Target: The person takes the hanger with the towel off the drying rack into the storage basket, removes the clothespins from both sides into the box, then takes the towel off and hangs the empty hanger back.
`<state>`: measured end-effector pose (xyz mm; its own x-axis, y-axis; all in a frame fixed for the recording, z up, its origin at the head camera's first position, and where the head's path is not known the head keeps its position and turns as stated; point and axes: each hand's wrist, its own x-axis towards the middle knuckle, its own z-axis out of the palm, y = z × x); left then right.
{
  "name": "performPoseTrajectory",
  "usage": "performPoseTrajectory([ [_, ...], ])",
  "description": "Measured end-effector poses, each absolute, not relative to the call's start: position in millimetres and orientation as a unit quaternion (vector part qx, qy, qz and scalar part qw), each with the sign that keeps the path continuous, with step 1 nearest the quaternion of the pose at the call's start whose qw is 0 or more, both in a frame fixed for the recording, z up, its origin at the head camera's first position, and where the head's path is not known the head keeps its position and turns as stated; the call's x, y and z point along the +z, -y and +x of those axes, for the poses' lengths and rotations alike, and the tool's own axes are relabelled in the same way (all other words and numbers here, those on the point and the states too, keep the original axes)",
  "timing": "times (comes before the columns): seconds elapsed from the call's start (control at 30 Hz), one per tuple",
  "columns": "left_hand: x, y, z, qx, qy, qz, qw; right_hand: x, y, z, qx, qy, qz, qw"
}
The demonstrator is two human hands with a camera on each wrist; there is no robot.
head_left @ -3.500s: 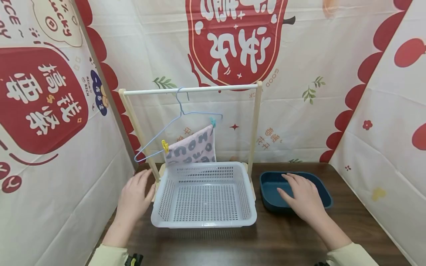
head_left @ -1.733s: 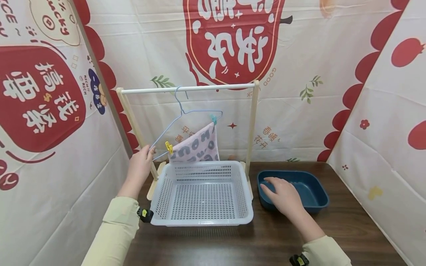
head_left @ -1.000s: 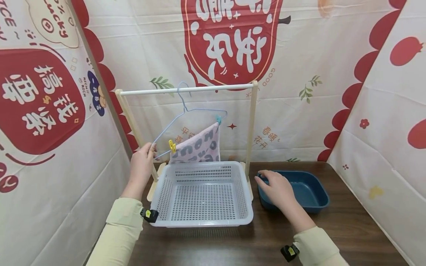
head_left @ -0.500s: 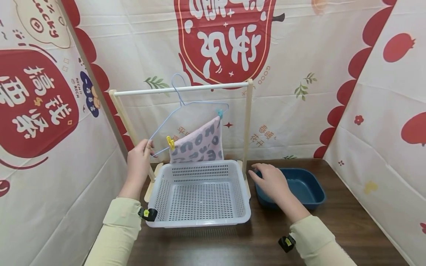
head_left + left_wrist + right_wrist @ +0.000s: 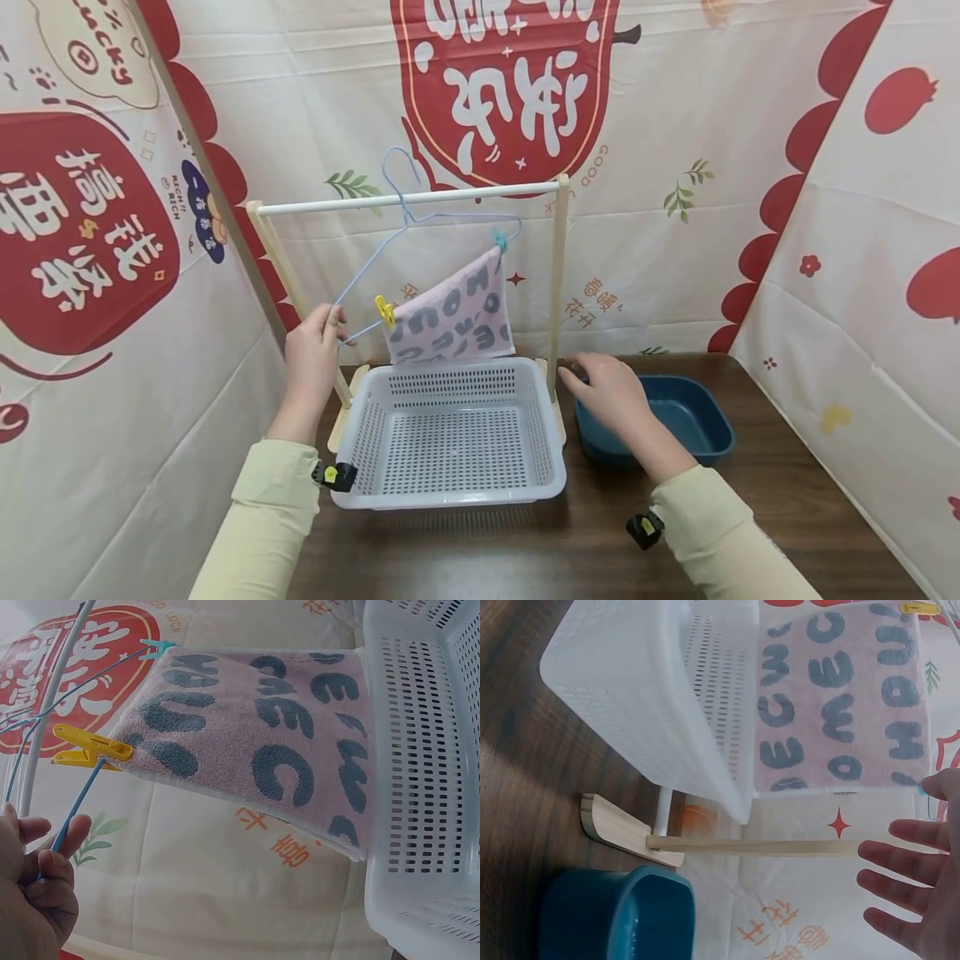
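- The left hand gripped the lower left corner of the blue hanger, which tilted, its hook rising above the white rail.
- The pink towel hung from the hanger by a yellow clip and a teal clip, behind the white basket.
- The right hand, fingers extended and apart, was near the left end of the blue bin on the table.

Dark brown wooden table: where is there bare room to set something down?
The dark brown wooden table is bare in front of the white perforated plastic basket, between the pale-green sleeves, and right of the blue plastic tub, towards the right-hand cloth wall. It's crowded between basket and tub, where the pale wooden rack foot sits near the right hand.
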<state>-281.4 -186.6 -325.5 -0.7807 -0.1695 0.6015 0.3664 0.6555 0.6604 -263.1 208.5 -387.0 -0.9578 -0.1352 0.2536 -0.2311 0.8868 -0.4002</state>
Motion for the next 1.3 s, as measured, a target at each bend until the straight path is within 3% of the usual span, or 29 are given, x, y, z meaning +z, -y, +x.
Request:
performPoseTrajectory([
  [0.73,-313.8,194.4,-260.0,-0.394,0.829,-0.091,0.387,-352.6,-212.4,-257.6,0.244,0.949,0.139,0.141],
  [1.3,-315.9,205.6,-223.3,-0.392,0.835,-0.098,0.373,-347.2,-211.8,-245.7,0.239,0.928,0.191,0.211],
])
